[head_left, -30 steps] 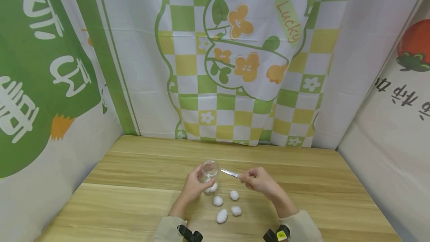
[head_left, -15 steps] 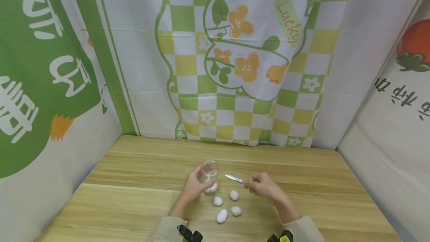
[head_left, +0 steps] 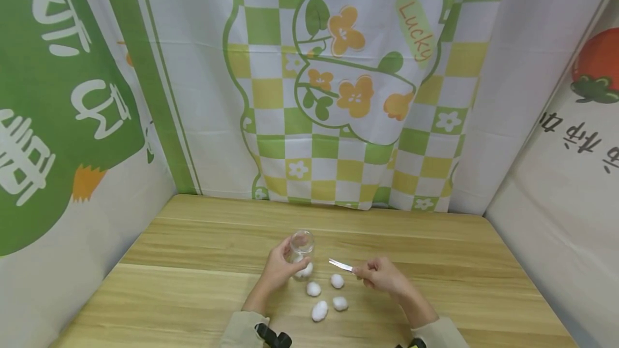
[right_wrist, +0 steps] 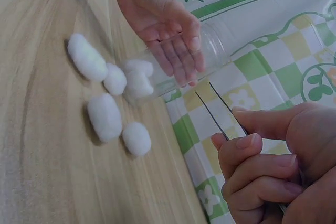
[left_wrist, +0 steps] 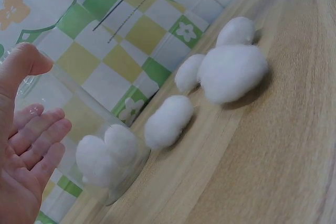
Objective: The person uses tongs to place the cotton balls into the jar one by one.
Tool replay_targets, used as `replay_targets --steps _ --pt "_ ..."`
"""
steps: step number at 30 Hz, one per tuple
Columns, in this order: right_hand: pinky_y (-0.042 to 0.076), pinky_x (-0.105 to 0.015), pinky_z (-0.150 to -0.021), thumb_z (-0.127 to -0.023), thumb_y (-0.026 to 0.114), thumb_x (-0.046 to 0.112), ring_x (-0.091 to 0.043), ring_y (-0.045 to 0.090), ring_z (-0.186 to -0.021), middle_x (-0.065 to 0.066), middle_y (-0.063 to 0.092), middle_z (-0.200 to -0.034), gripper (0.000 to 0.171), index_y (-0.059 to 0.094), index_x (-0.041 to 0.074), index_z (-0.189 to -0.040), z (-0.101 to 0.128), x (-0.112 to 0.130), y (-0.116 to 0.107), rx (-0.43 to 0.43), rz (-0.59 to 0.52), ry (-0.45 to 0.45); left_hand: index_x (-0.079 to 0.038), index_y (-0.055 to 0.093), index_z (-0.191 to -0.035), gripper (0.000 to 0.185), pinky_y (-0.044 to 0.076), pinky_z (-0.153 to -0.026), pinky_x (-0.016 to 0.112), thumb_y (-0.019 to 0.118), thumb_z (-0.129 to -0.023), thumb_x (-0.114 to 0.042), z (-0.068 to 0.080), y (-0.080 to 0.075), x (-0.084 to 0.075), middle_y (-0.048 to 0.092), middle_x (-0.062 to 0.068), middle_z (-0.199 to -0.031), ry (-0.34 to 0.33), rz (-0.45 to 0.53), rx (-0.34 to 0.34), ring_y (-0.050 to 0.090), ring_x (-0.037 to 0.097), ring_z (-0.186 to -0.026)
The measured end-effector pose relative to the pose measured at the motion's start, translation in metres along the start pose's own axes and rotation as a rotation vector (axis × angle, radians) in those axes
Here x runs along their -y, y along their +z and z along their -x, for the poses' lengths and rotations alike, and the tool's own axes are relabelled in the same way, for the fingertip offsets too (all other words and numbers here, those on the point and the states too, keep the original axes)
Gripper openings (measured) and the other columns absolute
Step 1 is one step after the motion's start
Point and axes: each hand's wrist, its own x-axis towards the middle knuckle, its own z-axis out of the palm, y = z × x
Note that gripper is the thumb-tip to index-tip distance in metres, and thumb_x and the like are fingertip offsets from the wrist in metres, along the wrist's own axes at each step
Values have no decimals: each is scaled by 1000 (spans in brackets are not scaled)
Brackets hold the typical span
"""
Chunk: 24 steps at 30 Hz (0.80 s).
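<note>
A clear glass jar [head_left: 302, 241] stands upright on the table, its mouth uncovered. My left hand [head_left: 279, 268] holds it from the left, thumb and fingers around its side. At the jar's bottom lie white cotton balls [left_wrist: 100, 157], seen through the glass. My right hand [head_left: 382, 274] pinches metal tweezers [head_left: 341, 265], right of the jar and above the table. The two tweezer tips stand apart with nothing between them in the right wrist view. Several loose cotton balls [head_left: 319, 311] lie on the wood in front of the jar, the nearest to the tweezers being one cotton ball [head_left: 337, 281].
The wooden table [head_left: 203, 240] reaches back to a checked curtain [head_left: 338, 171] with flower prints. Printed cloth walls [head_left: 566, 203] stand at both sides. Black wrist cameras are strapped over beige sleeves [head_left: 244, 329].
My right hand has drawn the tweezers away from the jar, to the right and toward me. The left hand, the jar and the loose cotton balls have stayed put.
</note>
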Motion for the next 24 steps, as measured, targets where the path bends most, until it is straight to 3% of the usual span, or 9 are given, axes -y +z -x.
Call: replay_targets --steps 6,15,24 --pt "26 -13 -46 -94 59 17 -5 33 -50 7 43 -53 36 58 -16 -81 2 -7 0 1 28 18 3 53 -131 58 39 -115 54 76 -79 -9 0 0 -2 61 23 -131 4 11 -8 53 39 -129" --pt "24 -13 -44 -93 61 18 -5 31 -49 10 40 -49 38 58 -18 -80 4 -21 -3 -35 90 15 3 53 -131 57 39 -115 54 75 -80 -9 1 0 -2 62 22 -130 -2 14 -3 54 39 -129" --pt "26 -14 -46 -93 62 22 -6 33 -51 9 42 -50 35 62 -10 -80 9 -33 -6 -34 99 67 2 51 -134 60 40 -115 53 76 -81 -12 1 0 -3 59 22 -133 -15 0 0 51 39 -131"
